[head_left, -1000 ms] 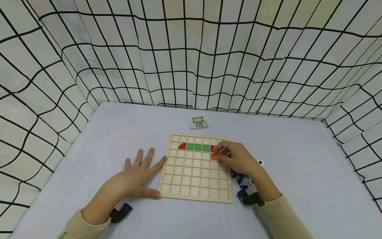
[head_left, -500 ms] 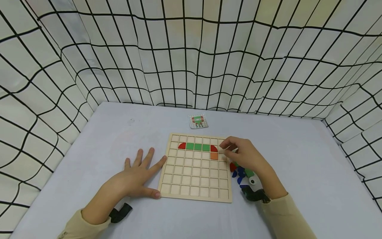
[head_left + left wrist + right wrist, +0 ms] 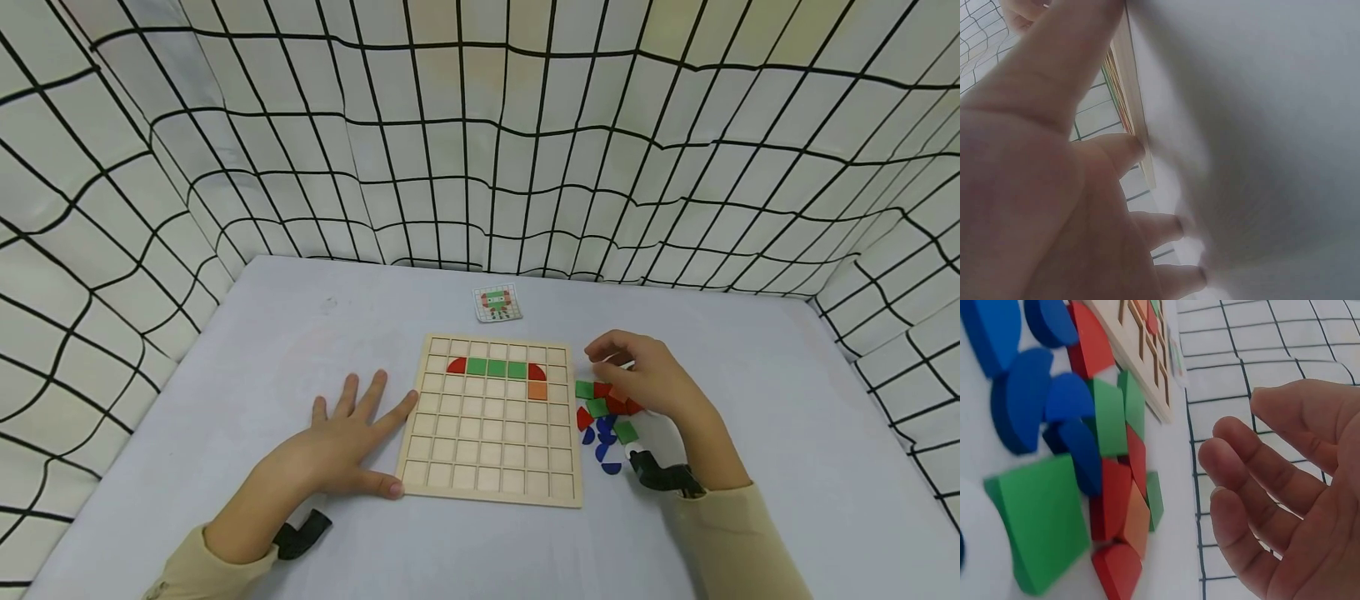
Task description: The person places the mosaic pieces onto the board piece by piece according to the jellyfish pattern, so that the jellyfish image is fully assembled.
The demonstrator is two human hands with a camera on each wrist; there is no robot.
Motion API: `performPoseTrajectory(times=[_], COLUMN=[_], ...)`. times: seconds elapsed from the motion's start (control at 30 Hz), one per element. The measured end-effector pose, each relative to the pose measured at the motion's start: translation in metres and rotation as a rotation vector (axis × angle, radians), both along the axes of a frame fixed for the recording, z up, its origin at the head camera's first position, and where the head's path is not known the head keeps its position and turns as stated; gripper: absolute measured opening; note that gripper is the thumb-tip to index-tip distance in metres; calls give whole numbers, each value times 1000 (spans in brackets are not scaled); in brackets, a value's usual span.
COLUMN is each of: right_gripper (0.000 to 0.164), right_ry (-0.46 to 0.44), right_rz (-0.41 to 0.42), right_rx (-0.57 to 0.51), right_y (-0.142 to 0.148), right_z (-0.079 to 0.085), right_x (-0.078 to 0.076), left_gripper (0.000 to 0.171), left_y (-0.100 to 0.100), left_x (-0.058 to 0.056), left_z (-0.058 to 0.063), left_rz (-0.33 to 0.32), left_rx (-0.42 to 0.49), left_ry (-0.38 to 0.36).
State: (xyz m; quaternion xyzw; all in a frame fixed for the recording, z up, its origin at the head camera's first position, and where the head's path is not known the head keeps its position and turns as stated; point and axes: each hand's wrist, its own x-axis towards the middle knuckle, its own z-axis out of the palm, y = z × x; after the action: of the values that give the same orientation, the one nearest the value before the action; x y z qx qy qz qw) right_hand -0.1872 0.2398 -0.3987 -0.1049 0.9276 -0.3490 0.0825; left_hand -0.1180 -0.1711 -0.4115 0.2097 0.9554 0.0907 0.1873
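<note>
My left hand (image 3: 341,454) lies spread on the table, its thumb and a fingertip touching the left edge of a wooden grid board (image 3: 487,498). On the board, green squares (image 3: 497,368) sit in a row between a red quarter-circle (image 3: 457,365) at the left and another red quarter-circle (image 3: 537,372) at the right. An orange square (image 3: 537,390) fills the cell below the right one. My right hand (image 3: 645,375) hovers beside the board's upper right corner, fingers loosely bent. In the right wrist view nothing is between its fingers; a pile of coloured pieces lies alongside.
Blue half-discs (image 3: 611,468), green squares (image 3: 626,432) and red pieces (image 3: 584,419) lie along the board's right side. A pattern card (image 3: 497,303) lies beyond the board. Black-grid white walls (image 3: 487,150) rise behind the table.
My right hand has drawn away from the orange square to the right, off the board and over the loose pieces. The orange square stays in its cell. My left hand has not moved.
</note>
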Motion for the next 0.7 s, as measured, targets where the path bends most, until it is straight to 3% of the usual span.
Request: performPoseTrajectory(times=[0.37, 0.7], right_gripper=[24, 21], right_ry=[-35, -119], right_rz=[-10, 17], right_rx=[44, 140], right_y=[17, 18], right_z=[1, -9], right_x=[-2, -4], left_gripper=[115, 115], left_y=[0, 0], left_x=[0, 0], left_z=[0, -1], left_rz=[3, 3], left_rx=[6, 5], left_ry=[1, 1])
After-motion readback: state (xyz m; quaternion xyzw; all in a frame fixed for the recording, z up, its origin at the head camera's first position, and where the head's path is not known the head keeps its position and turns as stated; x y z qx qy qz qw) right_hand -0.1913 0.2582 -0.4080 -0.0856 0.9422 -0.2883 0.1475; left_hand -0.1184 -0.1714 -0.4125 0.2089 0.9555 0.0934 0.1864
